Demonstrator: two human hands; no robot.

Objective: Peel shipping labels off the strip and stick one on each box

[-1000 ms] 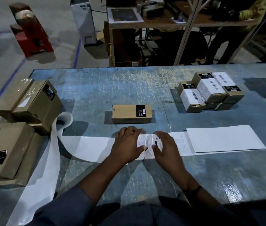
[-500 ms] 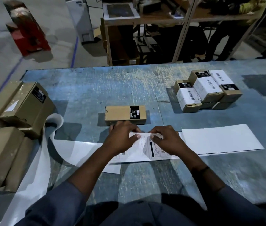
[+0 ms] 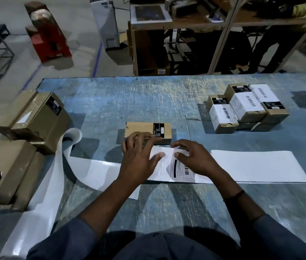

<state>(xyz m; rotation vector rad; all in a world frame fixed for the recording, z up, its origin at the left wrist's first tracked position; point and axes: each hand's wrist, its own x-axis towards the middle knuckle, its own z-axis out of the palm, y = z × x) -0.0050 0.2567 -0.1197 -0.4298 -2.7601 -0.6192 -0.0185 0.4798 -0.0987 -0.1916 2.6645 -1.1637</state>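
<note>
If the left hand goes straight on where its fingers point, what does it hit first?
The small brown box just beyond the left hand; its fingertips overlap the box's near edge in view, though contact is unclear. The right hand pinches the shipping label.

Behind the lone brown box the table lies bare right to its far edge, so there's plenty of room to reach over. On the left, stacked cartons and the curling loop of strip block that side. The labelled boxes huddle far right, with a wide open lane between them and the lone box. The strip's flat run crosses the front.
</note>
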